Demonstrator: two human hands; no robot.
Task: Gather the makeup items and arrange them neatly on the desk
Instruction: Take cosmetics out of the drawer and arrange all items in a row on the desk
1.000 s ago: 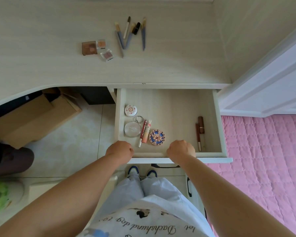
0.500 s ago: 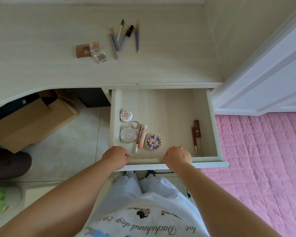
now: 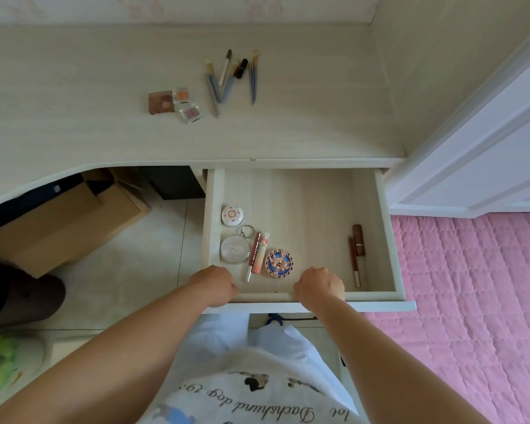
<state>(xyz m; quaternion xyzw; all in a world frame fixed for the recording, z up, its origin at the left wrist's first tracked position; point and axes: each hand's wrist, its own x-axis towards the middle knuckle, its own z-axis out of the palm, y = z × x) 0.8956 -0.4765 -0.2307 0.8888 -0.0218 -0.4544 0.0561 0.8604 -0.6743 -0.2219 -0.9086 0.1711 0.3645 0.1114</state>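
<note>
The drawer (image 3: 318, 296) under the desk (image 3: 74, 117) stands pulled out. My left hand (image 3: 216, 284) and my right hand (image 3: 320, 286) both grip its front edge with curled fingers. Inside lie a white floral compact (image 3: 232, 214), a round clear compact with a key ring (image 3: 235, 248), a red pen-like tube (image 3: 253, 257), a peach bunny tube (image 3: 260, 258), a blue and gold round compact (image 3: 279, 263), a brown lipstick (image 3: 359, 239) and a thin brown pencil (image 3: 354, 261). On the desk lie several brushes (image 3: 227, 81) and three eyeshadow pans (image 3: 175, 102).
Cardboard boxes (image 3: 65, 218) sit on the floor under the desk at the left. A white door (image 3: 487, 148) stands at the right above a pink quilted bed cover (image 3: 471, 301). A dark object (image 3: 19, 295) sits at the far left.
The drawer has slid a little further out toward me. Both hands stay gripping its front edge.
</note>
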